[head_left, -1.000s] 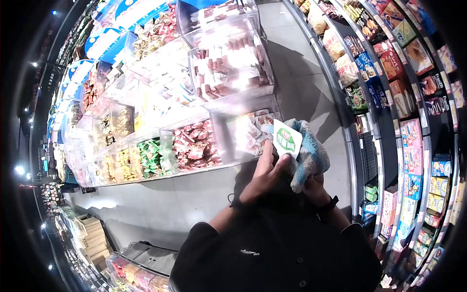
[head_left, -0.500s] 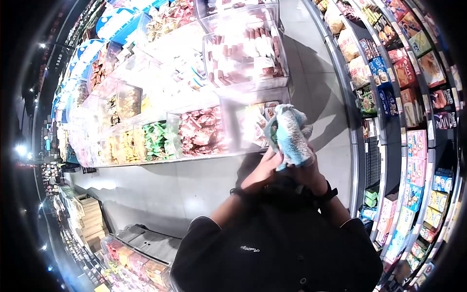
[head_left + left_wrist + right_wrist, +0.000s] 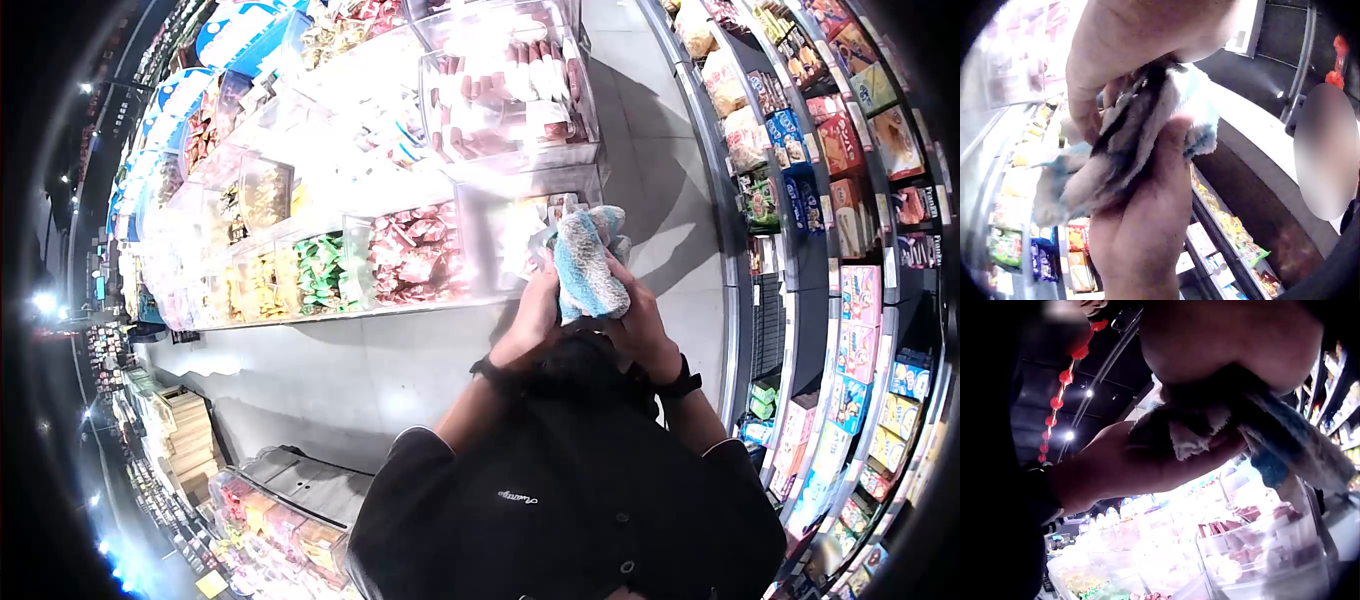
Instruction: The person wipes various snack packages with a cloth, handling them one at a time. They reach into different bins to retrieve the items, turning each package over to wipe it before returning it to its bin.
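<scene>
A: Where is the fluffy blue-and-white cloth (image 3: 590,262)?

B: I see it bunched between both hands, in front of the clear plastic sweet bins (image 3: 540,158).

A: Fingers?

B: Bare left hand (image 3: 535,308): clamped on the cloth, fingers curled in the left wrist view. Bare right hand (image 3: 642,318): clamped on it also. Folds hide some fingertips; their exact placement I cannot tell.

A: Wrists?

B: I note a black band (image 3: 690,380) on the right.

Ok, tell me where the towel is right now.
In the head view, the blue-and-white towel is right of centre, held between the left hand and the right hand, to the right of the red-wrapped sweets.
</scene>
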A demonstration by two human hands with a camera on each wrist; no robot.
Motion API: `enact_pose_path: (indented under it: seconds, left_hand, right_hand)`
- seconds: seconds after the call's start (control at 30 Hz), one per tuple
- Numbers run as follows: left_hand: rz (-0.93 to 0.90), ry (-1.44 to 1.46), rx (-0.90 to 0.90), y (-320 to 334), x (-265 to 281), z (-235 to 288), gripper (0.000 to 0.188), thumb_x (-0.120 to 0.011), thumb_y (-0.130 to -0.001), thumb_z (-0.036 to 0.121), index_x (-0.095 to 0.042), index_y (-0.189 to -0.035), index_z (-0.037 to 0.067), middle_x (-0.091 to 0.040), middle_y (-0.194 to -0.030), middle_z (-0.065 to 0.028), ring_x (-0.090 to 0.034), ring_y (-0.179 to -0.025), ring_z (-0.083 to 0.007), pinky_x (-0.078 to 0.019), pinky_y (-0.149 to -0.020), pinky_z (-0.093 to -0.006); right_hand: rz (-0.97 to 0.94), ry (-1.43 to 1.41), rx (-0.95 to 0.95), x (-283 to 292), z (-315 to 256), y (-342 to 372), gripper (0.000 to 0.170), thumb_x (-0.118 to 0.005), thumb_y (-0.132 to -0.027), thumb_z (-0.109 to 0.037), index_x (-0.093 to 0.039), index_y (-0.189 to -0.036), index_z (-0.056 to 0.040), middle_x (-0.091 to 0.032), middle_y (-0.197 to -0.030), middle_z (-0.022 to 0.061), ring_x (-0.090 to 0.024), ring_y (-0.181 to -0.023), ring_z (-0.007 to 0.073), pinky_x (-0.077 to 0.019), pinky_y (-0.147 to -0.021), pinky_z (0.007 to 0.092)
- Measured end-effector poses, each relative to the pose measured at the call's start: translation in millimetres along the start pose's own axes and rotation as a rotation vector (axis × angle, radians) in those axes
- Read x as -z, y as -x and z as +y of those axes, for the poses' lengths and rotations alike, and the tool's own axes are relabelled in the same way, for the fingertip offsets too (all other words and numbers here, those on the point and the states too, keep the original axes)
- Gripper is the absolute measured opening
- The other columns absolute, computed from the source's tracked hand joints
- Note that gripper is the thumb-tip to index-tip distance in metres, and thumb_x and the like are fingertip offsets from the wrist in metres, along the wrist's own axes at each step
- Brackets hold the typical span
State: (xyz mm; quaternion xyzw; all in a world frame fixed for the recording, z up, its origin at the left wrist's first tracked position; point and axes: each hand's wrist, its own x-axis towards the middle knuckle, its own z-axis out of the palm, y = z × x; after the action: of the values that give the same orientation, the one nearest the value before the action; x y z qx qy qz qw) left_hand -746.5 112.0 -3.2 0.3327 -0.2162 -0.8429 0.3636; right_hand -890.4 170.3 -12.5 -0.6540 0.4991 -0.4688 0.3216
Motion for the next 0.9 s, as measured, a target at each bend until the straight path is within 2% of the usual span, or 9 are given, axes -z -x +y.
enact_pose_path:
  seconds: [0.1,0.2,0.33,0.43,0.53,0.7,0.77,0.83,0.9]
  left_hand:
    - [0.018,-0.087,0.046,-18.7,20.8,8.3,0.048,-0.032,-0.101,0.038,-0.046,-0.127,0.001,-0.058,-0.116,-0.0109,-0.058,-0.104,-0.0193,-0.0483,-0.087,-0.0334]
    - [0.063,-0.144,0.008,-44.5,44.3,2.1,0.038,-0.041,-0.099,0.034,-0.055,-0.115,0.002,-0.063,-0.099,-0.0059,-0.061,-0.09,-0.0126,-0.0493,-0.078,-0.0271]
    - [0.147,-0.252,-0.032,-71.0,76.3,-10.1,0.03,-0.051,-0.096,0.027,-0.057,-0.111,0.002,-0.065,-0.092,-0.0032,-0.061,-0.082,-0.009,-0.0491,-0.07,-0.0226]
    - [0.119,-0.364,-0.004,-68.1,69.9,-1.5,0.029,-0.055,-0.094,0.023,-0.054,-0.115,0.003,-0.064,-0.094,-0.0026,-0.061,-0.08,-0.0085,-0.0488,-0.066,-0.0215]
    - [-0.012,-1.094,-0.51,-67.7,73.9,-17.7,0.027,-0.055,-0.094,0.018,-0.049,-0.117,0.006,-0.062,-0.096,-0.0014,-0.06,-0.081,-0.0075,-0.0492,-0.066,-0.0215]
    - [-0.048,-0.789,-0.395,-62.0,25.2,-21.9,0.036,-0.048,-0.097,0.016,-0.037,-0.13,0.006,-0.056,-0.11,-0.0029,-0.058,-0.092,-0.0095,-0.0485,-0.074,-0.0234]
    - [-0.013,-0.037,-0.047,-63.1,11.6,-25.3,0.046,-0.042,-0.098,0.016,-0.026,-0.14,0.007,-0.048,-0.124,-0.0062,-0.053,-0.107,-0.0129,-0.045,-0.087,-0.0268]
    - [-0.008,-0.287,-0.178,-63.9,1.1,-27.3,0.053,-0.037,-0.099,0.023,-0.019,-0.145,0.005,-0.04,-0.133,-0.0119,-0.04,-0.123,-0.0204,-0.0303,-0.104,-0.033]
    - [-0.013,-0.466,-0.197,-62.5,10.8,-39.0,0.056,-0.031,-0.099,0.03,-0.017,-0.146,0.004,-0.032,-0.14,-0.0147,-0.03,-0.13,-0.0249,-0.0196,-0.11,-0.0355]
  right_hand:
    - [-0.124,-0.071,-0.034,5.7,13.8,7.1,0.052,-0.063,-0.08,-0.001,-0.044,-0.129,-0.0024,-0.051,-0.131,0.0169,-0.051,-0.119,0.0325,-0.0426,-0.099,0.0379]
    - [0.049,-0.738,-0.545,11.6,63.4,49.4,0.041,-0.059,-0.09,-0.011,-0.046,-0.128,-0.0049,-0.056,-0.123,0.0082,-0.056,-0.111,0.0228,-0.045,-0.096,0.0356]
    - [0.444,-1.162,-0.596,34.6,98.9,72.5,0.041,-0.048,-0.096,-0.034,-0.045,-0.128,-0.0088,-0.056,-0.118,0.0052,-0.055,-0.109,0.0202,-0.0474,-0.092,0.0372]
    - [0.577,-1.204,-0.638,47.1,102.4,87.5,0.045,-0.045,-0.096,-0.037,-0.041,-0.131,-0.0095,-0.054,-0.122,0.0078,-0.055,-0.109,0.0238,-0.0468,-0.093,0.041]
    - [0.556,-1.172,-0.629,43.1,105.4,95.8,0.045,-0.047,-0.095,-0.035,-0.042,-0.131,-0.0091,-0.055,-0.122,0.007,-0.055,-0.11,0.0239,-0.0466,-0.094,0.0416]
    - [0.376,-1.193,-0.539,7.6,95.1,86.6,0.042,-0.051,-0.095,-0.021,-0.04,-0.133,-0.0077,-0.052,-0.124,0.0045,-0.052,-0.112,0.0183,-0.0435,-0.096,0.0362]
    - [0.262,-1.101,-0.502,-9.2,81.4,71.1,0.044,-0.052,-0.095,-0.012,-0.036,-0.136,-0.0066,-0.049,-0.128,0.0024,-0.048,-0.116,0.0157,-0.0408,-0.098,0.0342]
    - [0.245,-0.87,-0.558,-19.7,67.7,49.9,0.044,-0.047,-0.096,-0.006,-0.034,-0.138,-0.0068,-0.049,-0.127,0.0038,-0.048,-0.115,0.0147,-0.0411,-0.098,0.0325]
    - [0.218,-0.823,-0.676,-15.0,56.8,29.0,0.045,-0.047,-0.096,-0.008,-0.032,-0.138,-0.0087,-0.051,-0.121,0.0046,-0.054,-0.098,0.0137,-0.0496,-0.077,0.0295]
